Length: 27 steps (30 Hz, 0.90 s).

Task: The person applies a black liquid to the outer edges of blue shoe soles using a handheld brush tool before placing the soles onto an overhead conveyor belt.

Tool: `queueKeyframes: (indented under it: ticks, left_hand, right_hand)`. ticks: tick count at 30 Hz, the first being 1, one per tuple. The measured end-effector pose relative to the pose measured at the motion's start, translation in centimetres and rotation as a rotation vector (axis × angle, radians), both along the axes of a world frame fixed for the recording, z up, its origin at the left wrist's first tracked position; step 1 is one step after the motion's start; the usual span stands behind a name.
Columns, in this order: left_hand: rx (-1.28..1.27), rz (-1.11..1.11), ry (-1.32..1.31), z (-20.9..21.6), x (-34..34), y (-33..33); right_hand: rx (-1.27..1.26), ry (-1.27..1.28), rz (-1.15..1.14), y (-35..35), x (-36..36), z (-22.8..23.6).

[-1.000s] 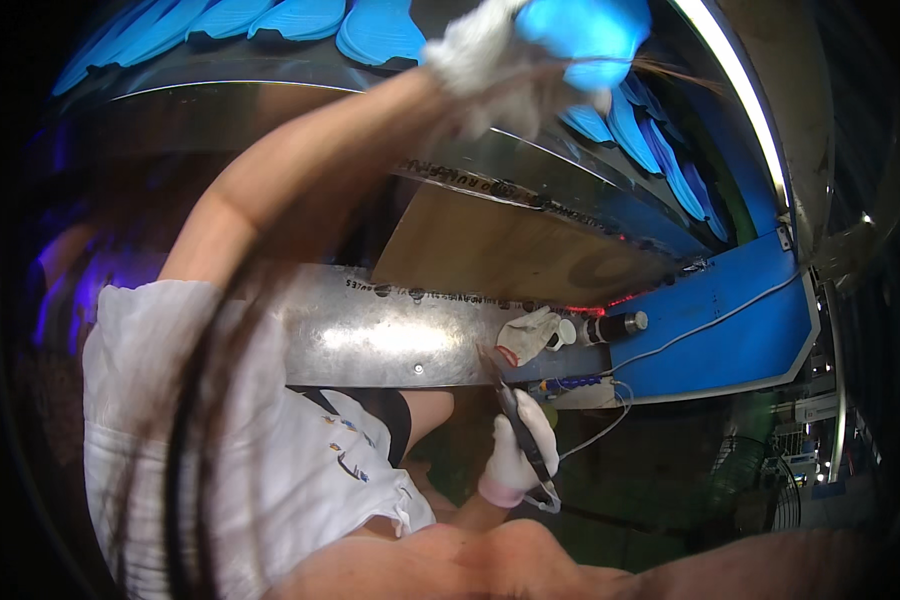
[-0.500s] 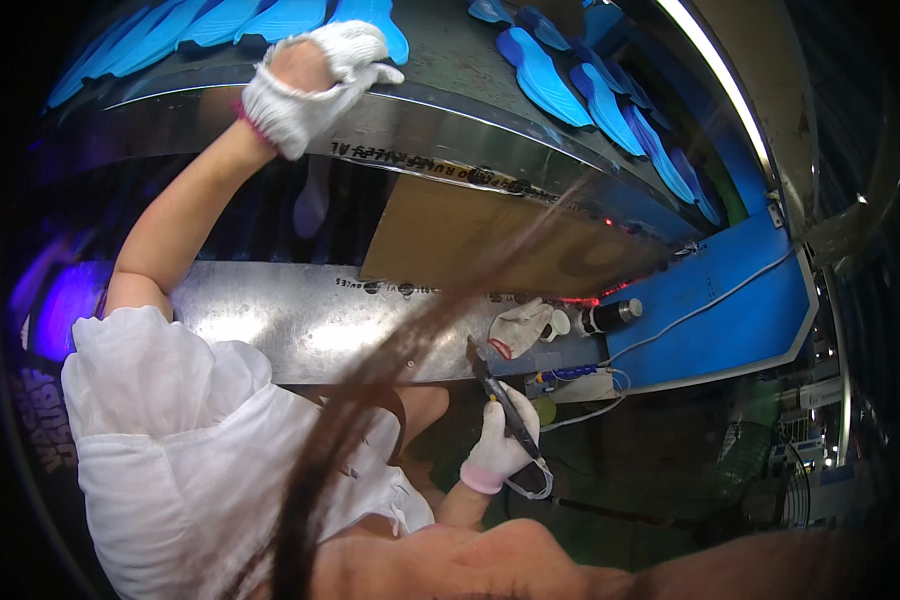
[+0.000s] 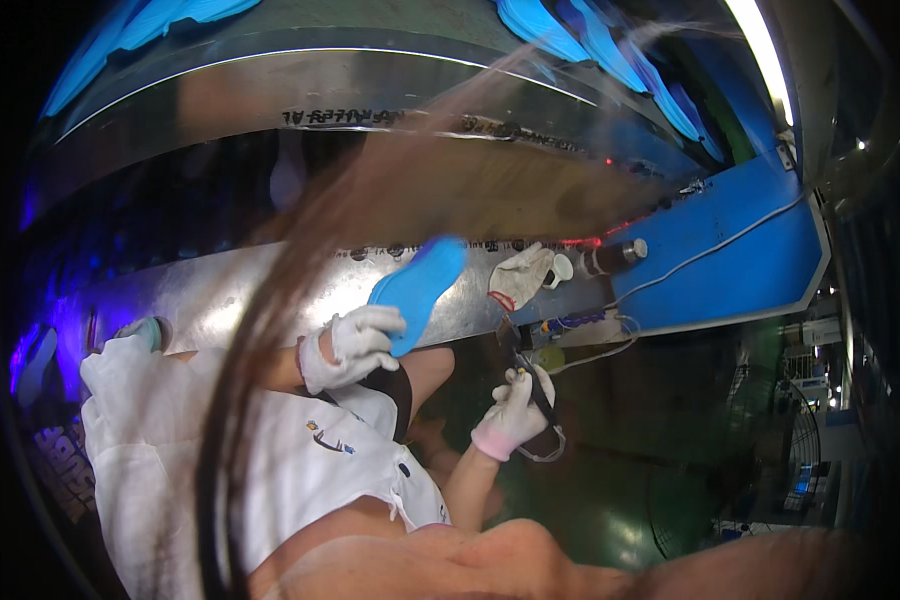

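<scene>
The head view looks down on a person in a white shirt (image 3: 220, 470), with a strand of brown hair (image 3: 270, 330) blurred across the middle of the picture. The left hand (image 3: 350, 345), in a white glove, has its grip closed around the lower end of a blue shoe insole (image 3: 418, 290). The insole is tilted, its upper end pointing up and to the right, and it stands in front of the shiny metal bench (image 3: 220, 300). The right hand (image 3: 515, 410), also in a white glove, is lower and to the right, well apart from the insole. Its grip is closed around dark scissors (image 3: 535, 395), whose blades point up toward the bench edge and whose handle loop hangs below the hand. A spare white glove (image 3: 522, 275) lies on the bench just right of the insole, near a small red light. Further right is a blue panel (image 3: 730, 260) with a white cable (image 3: 710, 250) crossing it. More blue insoles (image 3: 610, 40) hang in a row at the top. The floor below is dark green.
</scene>
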State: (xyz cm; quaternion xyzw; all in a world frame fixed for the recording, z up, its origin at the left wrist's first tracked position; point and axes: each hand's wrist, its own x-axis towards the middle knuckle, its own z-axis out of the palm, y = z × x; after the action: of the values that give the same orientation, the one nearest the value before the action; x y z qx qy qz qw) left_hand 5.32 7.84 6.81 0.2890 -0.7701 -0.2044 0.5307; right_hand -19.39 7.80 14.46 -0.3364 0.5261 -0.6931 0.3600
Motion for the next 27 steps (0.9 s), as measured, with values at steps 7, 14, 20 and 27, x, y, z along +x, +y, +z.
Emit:
queueKeyframes:
  ticks: [7,14,20,27]
  left_hand:
    - [1.372,0.203,1.2,0.9,0.3,-3.4]
    - [1.707,-0.668,1.386,-5.0,-1.2,-7.5]
    - [1.657,-0.545,1.447,-3.3,-4.1,-6.8]
    - [1.382,-1.016,1.464,0.2,-4.1,-5.3]
  right_hand:
    - [0.143,0.007,0.007,-1.2,2.1,-1.3]
    - [0.26,0.128,0.165,-5.9,3.5,-6.4]
    - [0.383,1.105,0.267,-7.7,5.4,-8.0]
    - [0.011,0.556,0.263,-4.4,5.7,-2.0]
